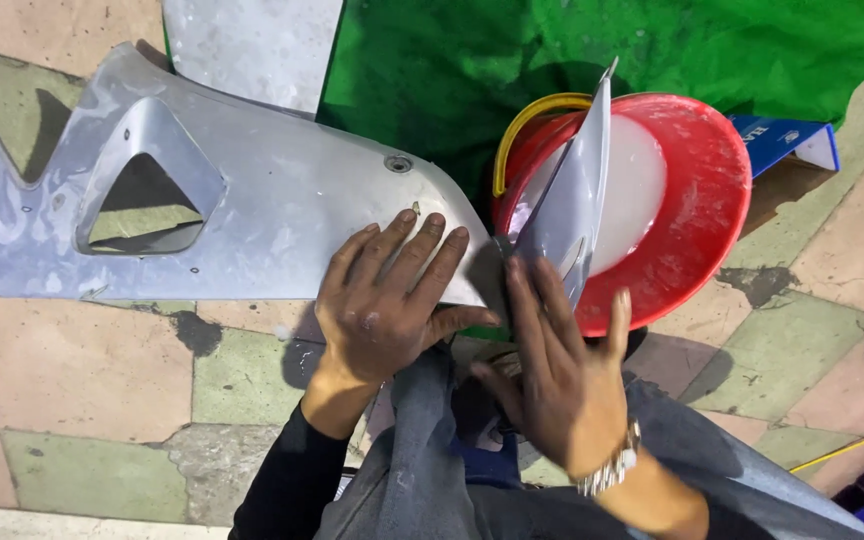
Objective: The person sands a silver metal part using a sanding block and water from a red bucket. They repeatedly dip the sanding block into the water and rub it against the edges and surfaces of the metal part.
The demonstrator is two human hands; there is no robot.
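Bright, even overhead light, colours saturated. Soft short shadows under hands and panel (pixel 252 200). Mild sheen on panel, glare on bucket (pixel 692 200) water. Sharp focus throughout, slight wide-angle stretch at edges.
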